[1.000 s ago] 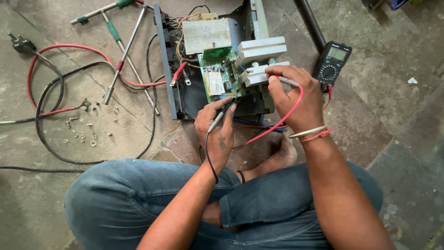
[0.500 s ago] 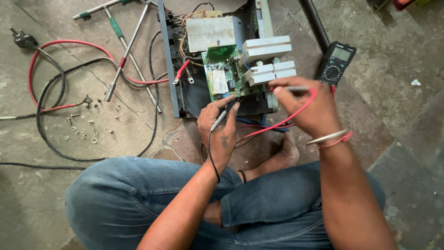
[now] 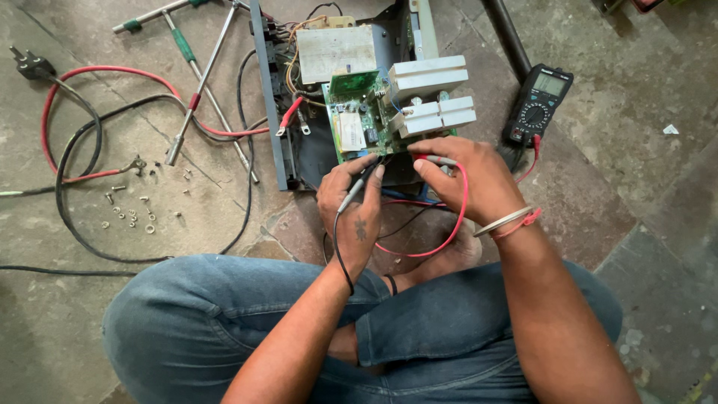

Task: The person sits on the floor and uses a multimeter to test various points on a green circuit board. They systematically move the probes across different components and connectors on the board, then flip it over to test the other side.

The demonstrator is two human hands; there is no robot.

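From the head view, a person sits cross-legged on a stone floor (image 3: pixel 658 187) with an opened metal chassis (image 3: pixel 299 150) in front of the knees. A green circuit board (image 3: pixel 357 114) stands in the chassis, with white ribbed heat sinks (image 3: pixel 430 96) just right of it and a pale boxed transformer (image 3: pixel 336 52) behind it. The left hand (image 3: pixel 355 206) is clenched around a black test probe (image 3: pixel 357 185), whose tip points up at the lower edge of the circuit board; its black lead runs back along the wrist. The right hand (image 3: pixel 467 179) pinches a red test probe (image 3: pixel 434 159) between thumb and fingertips, just below the heat sinks at the board's lower right corner, and the red lead (image 3: pixel 441 239) loops down beneath the hand. A black multimeter (image 3: pixel 538 103) lies on the floor right of the chassis, well apart from the board. Left of the chassis lie long socket wrenches (image 3: pixel 194 97), red and black cables (image 3: pixel 67 150), a black plug (image 3: pixel 28 66) and scattered screws and nuts (image 3: pixel 131 213).
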